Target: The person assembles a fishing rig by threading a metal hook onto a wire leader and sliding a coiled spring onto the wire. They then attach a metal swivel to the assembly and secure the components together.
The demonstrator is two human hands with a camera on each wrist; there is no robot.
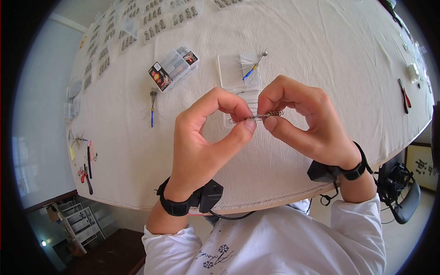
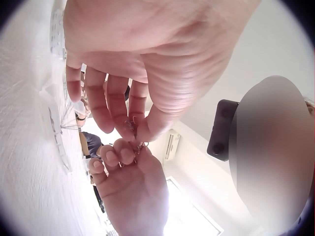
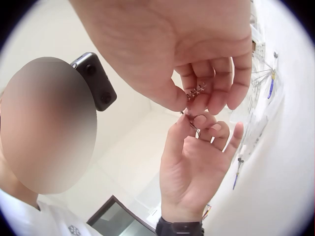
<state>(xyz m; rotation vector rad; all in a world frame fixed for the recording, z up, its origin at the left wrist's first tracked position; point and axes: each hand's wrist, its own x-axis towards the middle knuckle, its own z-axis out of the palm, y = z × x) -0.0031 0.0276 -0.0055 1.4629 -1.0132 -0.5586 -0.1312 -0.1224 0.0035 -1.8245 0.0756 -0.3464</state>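
Both hands meet above the cloth-covered table in the head view. Between thumb and forefinger, the left hand (image 1: 204, 133) pinches one end of a thin metal wire piece (image 1: 257, 117). The right hand (image 1: 309, 121) pinches the same piece near its coiled part (image 1: 276, 113). In the right wrist view the coiled metal (image 3: 197, 91) shows beside the right fingertips. Beneath the hands lies an open clear case (image 1: 229, 73), and a blue-stemmed bundle of wires (image 1: 250, 72) rests on it.
A second blue-stemmed bundle (image 1: 152, 107) lies left of the hands, near stacked clear boxes (image 1: 173, 68). Many small packs (image 1: 153, 30) line the far left. Red-handled pliers (image 1: 405, 97) lie at the right, and more tools (image 1: 86, 176) at the left edge.
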